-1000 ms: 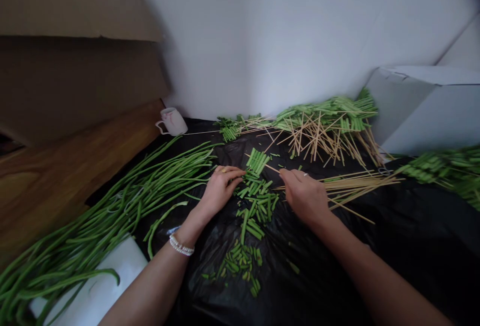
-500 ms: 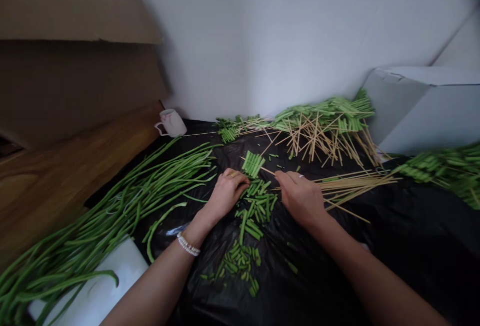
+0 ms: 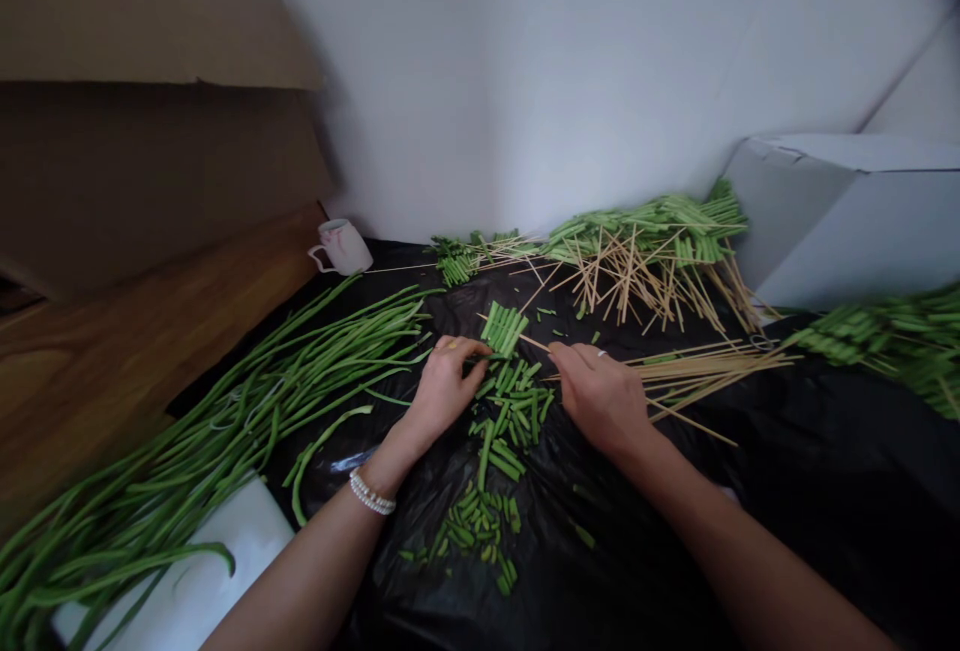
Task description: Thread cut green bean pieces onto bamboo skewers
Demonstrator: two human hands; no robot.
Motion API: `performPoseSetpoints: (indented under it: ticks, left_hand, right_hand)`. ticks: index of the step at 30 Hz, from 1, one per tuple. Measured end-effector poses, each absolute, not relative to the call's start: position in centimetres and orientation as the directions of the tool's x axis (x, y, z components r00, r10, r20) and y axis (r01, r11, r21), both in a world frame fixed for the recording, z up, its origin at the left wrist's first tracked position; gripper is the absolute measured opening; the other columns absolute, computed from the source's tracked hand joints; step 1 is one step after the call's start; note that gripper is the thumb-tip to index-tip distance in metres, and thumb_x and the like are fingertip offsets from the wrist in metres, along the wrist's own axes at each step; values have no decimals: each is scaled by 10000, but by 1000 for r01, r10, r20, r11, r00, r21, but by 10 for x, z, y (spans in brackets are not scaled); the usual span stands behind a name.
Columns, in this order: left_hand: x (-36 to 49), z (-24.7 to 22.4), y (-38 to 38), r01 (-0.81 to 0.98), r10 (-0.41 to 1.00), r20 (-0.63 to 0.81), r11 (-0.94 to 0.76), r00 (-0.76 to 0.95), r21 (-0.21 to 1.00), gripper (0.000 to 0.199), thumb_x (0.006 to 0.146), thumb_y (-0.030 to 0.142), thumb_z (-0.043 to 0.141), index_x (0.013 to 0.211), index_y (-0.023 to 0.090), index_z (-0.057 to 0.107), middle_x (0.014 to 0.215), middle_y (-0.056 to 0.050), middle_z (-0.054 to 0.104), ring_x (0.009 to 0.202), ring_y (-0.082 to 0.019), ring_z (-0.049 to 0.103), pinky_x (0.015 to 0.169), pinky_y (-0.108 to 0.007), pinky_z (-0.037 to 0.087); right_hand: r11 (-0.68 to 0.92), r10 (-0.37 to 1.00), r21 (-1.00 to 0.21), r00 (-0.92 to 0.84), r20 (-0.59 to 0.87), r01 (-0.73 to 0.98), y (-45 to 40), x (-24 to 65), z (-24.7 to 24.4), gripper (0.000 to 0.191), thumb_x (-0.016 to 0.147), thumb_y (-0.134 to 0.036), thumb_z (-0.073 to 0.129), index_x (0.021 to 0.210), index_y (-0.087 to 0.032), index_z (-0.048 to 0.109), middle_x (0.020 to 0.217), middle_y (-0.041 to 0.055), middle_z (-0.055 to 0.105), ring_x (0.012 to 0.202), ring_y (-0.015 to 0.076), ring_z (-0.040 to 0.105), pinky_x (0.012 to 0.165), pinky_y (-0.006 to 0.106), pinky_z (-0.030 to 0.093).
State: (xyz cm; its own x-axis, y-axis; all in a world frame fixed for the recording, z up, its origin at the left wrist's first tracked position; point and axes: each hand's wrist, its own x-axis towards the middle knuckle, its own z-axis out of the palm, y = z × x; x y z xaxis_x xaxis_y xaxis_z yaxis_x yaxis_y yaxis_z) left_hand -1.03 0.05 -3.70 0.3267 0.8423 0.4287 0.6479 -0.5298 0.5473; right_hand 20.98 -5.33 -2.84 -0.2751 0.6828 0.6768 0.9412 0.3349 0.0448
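My right hand (image 3: 600,401) pinches the end of a thin wooden skewer (image 3: 534,343), and a row of cut yardlong bean pieces (image 3: 504,329) lies at its far end. My left hand (image 3: 446,389) reaches in from the left, its fingertips closed on a cut bean piece (image 3: 476,358) at the edge of a loose scatter of pieces (image 3: 510,421). That scatter lies between my hands and runs toward me. A bead bracelet (image 3: 372,494) circles my left wrist. Long uncut yardlong beans (image 3: 247,401) lie just left of my left hand.
A black plastic sheet (image 3: 600,531) covers the work surface. Loose skewers (image 3: 712,371) lie right of my right hand. Heaps of bean pieces and skewers (image 3: 645,256) stand along the white wall (image 3: 600,61). A white mug (image 3: 343,248), wooden board (image 3: 112,361) and cardboard box (image 3: 150,131) are at left.
My left hand has moved left from its position half a second ago, and its fingers now reach toward the bean pieces. The skewer and its row of pieces have shifted slightly left since the earliest frame.
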Motion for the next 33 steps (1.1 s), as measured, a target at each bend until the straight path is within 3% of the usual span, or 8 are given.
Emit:
performPoseSetpoints:
  ticks: [2,5,8,11,17,33]
  left_hand:
    - [-14,-37,3,544,915,366,-397,171,739,122,789,229,635,889,185,688,826,-43,683,764,-181,566,744,-312,422]
    - [-19,-34,7,177,989,147,-148,20,973,217,720,307,730,868,155,685,787,-41,685,705,-145,586,688,-266,437]
    - [-21,-29,8,-240,997,-74,75,13,968,288,637,305,807,843,147,682,787,-29,685,726,-114,604,686,-221,455]
    - [-21,-24,7,-425,983,-171,184,70,886,289,603,248,836,823,137,686,802,-22,685,700,-81,599,658,-187,469]
    - [-20,-23,7,-497,973,-199,230,116,836,255,641,157,812,869,127,702,780,-29,689,683,-79,610,642,-178,494]
    - [-20,-23,6,-461,977,-168,210,130,862,270,663,187,801,916,117,738,781,-34,694,693,-72,596,658,-171,478]
  right_hand:
    - [339,676,42,-274,684,940,-53,209,-28,230,909,-165,443,1017,-170,646,731,13,605,678,143,514,600,272,287]
    - [356,664,47,-288,690,933,-54,209,-28,227,907,-160,448,1023,-164,642,744,15,613,684,139,516,603,269,292]
    - [386,661,43,-308,684,922,-55,207,-27,227,906,-149,445,1019,-164,641,735,12,607,695,135,518,614,265,296]
    - [402,668,39,-322,671,915,-57,206,-27,229,907,-149,446,1029,-169,638,735,8,602,702,136,519,615,267,297]
    - [403,683,50,-337,648,914,-58,204,-28,235,909,-145,438,1028,-178,638,742,6,599,698,138,508,607,271,290]
    - [395,703,62,-345,622,916,-59,202,-27,235,892,-128,453,995,-192,654,736,3,603,680,140,498,584,281,280]
